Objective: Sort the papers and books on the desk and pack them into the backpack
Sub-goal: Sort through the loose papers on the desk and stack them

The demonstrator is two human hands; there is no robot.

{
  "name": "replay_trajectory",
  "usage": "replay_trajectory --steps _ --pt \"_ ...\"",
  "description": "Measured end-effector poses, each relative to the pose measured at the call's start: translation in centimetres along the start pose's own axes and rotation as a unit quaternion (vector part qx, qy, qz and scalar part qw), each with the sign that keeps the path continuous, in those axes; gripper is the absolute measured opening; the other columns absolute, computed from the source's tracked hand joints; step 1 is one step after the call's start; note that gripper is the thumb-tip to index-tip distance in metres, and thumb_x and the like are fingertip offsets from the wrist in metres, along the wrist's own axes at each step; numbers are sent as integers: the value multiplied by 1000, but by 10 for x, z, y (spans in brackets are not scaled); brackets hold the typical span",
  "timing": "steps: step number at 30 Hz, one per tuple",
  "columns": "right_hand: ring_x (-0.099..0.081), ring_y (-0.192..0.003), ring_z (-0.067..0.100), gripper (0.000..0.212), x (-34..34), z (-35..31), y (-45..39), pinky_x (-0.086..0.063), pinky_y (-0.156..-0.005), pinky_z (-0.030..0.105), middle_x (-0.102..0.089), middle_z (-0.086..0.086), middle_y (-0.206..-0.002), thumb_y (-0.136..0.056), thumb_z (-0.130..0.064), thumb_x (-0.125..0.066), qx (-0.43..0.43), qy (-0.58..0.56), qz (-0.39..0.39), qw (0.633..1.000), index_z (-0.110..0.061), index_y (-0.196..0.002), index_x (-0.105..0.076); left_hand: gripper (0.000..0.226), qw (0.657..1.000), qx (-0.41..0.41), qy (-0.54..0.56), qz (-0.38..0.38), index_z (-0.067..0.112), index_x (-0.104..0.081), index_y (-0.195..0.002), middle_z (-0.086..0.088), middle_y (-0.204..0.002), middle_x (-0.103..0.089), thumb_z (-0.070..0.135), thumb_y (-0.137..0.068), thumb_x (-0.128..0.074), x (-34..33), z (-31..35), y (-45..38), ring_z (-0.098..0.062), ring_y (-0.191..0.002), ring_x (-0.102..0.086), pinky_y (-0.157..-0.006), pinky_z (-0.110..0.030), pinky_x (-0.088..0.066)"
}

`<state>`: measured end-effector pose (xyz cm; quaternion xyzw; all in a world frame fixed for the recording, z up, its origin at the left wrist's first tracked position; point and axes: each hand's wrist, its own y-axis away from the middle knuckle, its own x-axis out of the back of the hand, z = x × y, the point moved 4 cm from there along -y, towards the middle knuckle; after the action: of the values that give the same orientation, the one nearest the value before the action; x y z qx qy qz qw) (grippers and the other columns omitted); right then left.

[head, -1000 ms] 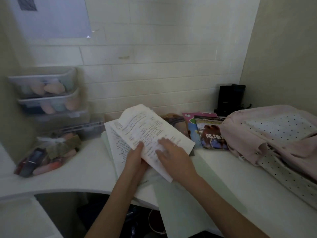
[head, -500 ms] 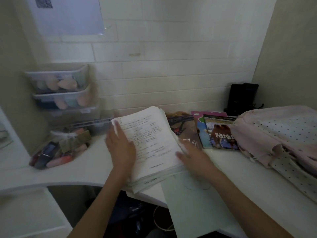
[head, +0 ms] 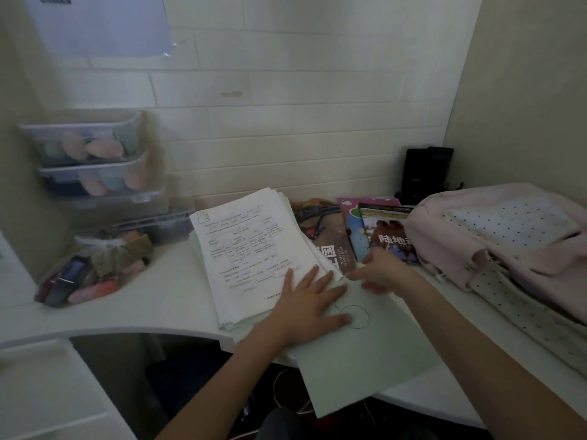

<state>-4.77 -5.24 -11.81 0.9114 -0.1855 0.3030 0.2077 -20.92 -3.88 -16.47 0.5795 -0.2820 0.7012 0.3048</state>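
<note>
A thick stack of printed papers (head: 247, 255) lies on the white desk (head: 152, 300). Its lower right corner overlaps a pale green sheet (head: 359, 354) that hangs over the desk's front edge. My left hand (head: 308, 303) rests flat with spread fingers on that corner and on the green sheet. My right hand (head: 381, 271) reaches left, its blurred straight fingertips touching the stack's right corner. Right of the stack lie three books: a brown one (head: 330, 236), a pink and blue one (head: 352, 230) and one with a Chinese title (head: 387, 233). The pink dotted backpack (head: 508, 242) lies at the right.
Stacked clear plastic boxes (head: 92, 160) stand at the back left, with a clear bag of small items (head: 95, 268) in front of them. A black object (head: 425, 173) stands in the back corner. A white drawer unit (head: 47, 392) sits below the desk at the left.
The loose sheets now lie squared on the stack. My left hand slid from the stack's left edge to its lower right corner. My right hand shifted up to the right corner.
</note>
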Motion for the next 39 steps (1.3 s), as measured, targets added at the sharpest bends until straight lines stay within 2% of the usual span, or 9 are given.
replay_trajectory --steps 3,7,10,14,20,28,32,36,39 --pt "-54 -65 17 42 12 -2 2 -38 -48 22 -56 7 -85 -75 -25 -79 23 18 8 1000 -10 -106 -54 87 1000 -2 7 0 46 -18 -145 11 -159 -5 81 -66 -8 0 1 2 -13 -146 9 -112 -55 17" --pt "-55 -91 23 42 25 14 4 -45 -67 29 -48 5 -97 -78 -29 -76 3 117 34 993 -9 -100 -47 86 1000 -3 21 8 44 -19 -145 10 -159 -6 80 -68 -11 0 0 3 -12 -146 8 -113 -54 16" --pt "-57 -77 20 46 17 15 7 -51 -69 29 -53 7 -89 -73 -40 -78 -28 145 -14 989 -9 -91 -48 78 1000 -3 13 5 45 -18 -145 10 -159 -5 80 -76 -18 -2 -1 0 -12 -146 9 -112 -55 16" --pt "-58 -113 28 82 7 -1 13 -50 -94 36 -52 17 -132 -78 -48 -70 -17 194 -19 981 1 -136 -38 65 1000 0 15 8 44 -19 -146 10 -159 -4 70 -87 -30 -2 0 1 -12 -146 9 -112 -55 16" --pt "-47 -126 29 86 2 18 4 -44 -102 40 -37 12 -147 -78 -39 -75 -20 83 -78 993 -6 -144 -32 57 997 1 72 28 42 -28 -144 8 -159 -10 65 -91 -24 3 -1 5 -10 -146 5 -114 -51 15" --pt "-56 -89 23 35 99 0 47 -42 -76 26 -59 7 -103 -81 -26 -72 58 144 42 987 -6 -108 -64 54 994 1 100 32 41 -32 -143 9 -158 -14 60 -93 -23 5 -1 5 -9 -146 1 -116 -45 14" --pt "-61 -71 17 17 137 -25 80 -47 -65 26 -67 9 -89 -81 -22 -72 154 63 125 978 -8 -91 -68 43 984 13 178 14 38 -38 -140 10 -154 -27 47 -99 -27 12 -3 1 -6 -145 -11 -118 -40 7" --pt "-61 -78 18 21 126 -35 78 -47 -67 27 -66 6 -92 -89 -26 -62 232 -65 203 949 -8 -100 -65 34 875 45 476 77 34 -66 -104 21 -108 -67 45 -96 -35 32 -4 4 10 -108 -56 -107 -24 -33" --pt "-62 -86 20 18 97 -31 60 -50 -74 33 -67 5 -100 -91 -26 -59 244 -118 190 944 -14 -105 -62 29 682 115 708 140 15 -69 -93 1 -88 -74 20 -99 -41 44 -13 9 -9 -86 -68 -89 -29 -49"
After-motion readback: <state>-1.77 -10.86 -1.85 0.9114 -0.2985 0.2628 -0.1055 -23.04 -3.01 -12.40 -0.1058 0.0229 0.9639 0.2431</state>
